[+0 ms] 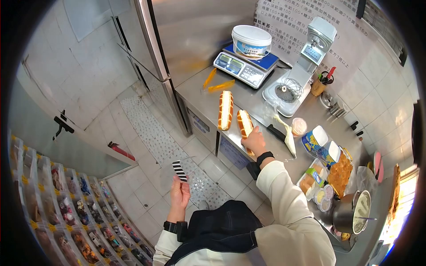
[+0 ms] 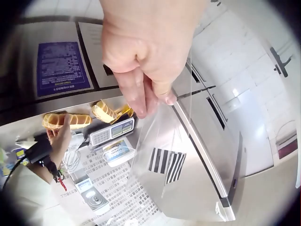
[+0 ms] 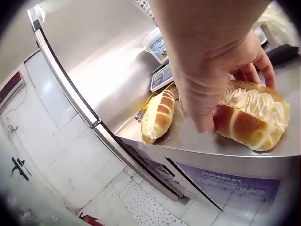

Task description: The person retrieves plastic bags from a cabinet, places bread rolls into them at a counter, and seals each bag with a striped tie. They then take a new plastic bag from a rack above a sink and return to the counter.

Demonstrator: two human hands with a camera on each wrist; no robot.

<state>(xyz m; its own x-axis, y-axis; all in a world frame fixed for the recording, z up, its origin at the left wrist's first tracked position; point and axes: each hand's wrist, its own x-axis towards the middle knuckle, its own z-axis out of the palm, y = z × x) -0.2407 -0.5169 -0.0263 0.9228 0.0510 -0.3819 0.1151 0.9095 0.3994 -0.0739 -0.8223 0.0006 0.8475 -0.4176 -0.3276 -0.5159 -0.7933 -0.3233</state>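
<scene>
My left hand (image 1: 179,188) is raised over the floor and pinches the top of a clear plastic bag (image 1: 180,170) with a black striped patch. In the left wrist view the fingers (image 2: 141,96) hold the bag (image 2: 162,162) as it hangs below them. My right hand (image 1: 254,140) reaches to the steel counter and grips a cream-filled striped bread roll (image 1: 244,124). In the right wrist view the thumb and fingers (image 3: 204,120) clasp that roll (image 3: 254,117) at the counter's front edge. A second roll (image 1: 225,110) (image 3: 159,117) lies just to its left.
On the steel counter (image 1: 199,95) stand a scale (image 1: 243,67) with a white tub (image 1: 251,41), a stand mixer (image 1: 306,66), orange tongs (image 1: 218,85), a piping bag (image 1: 287,135), tins and a pot (image 1: 353,213). A steel fridge (image 1: 177,40) rises behind. Shelves of packaged goods (image 1: 75,213) are at lower left.
</scene>
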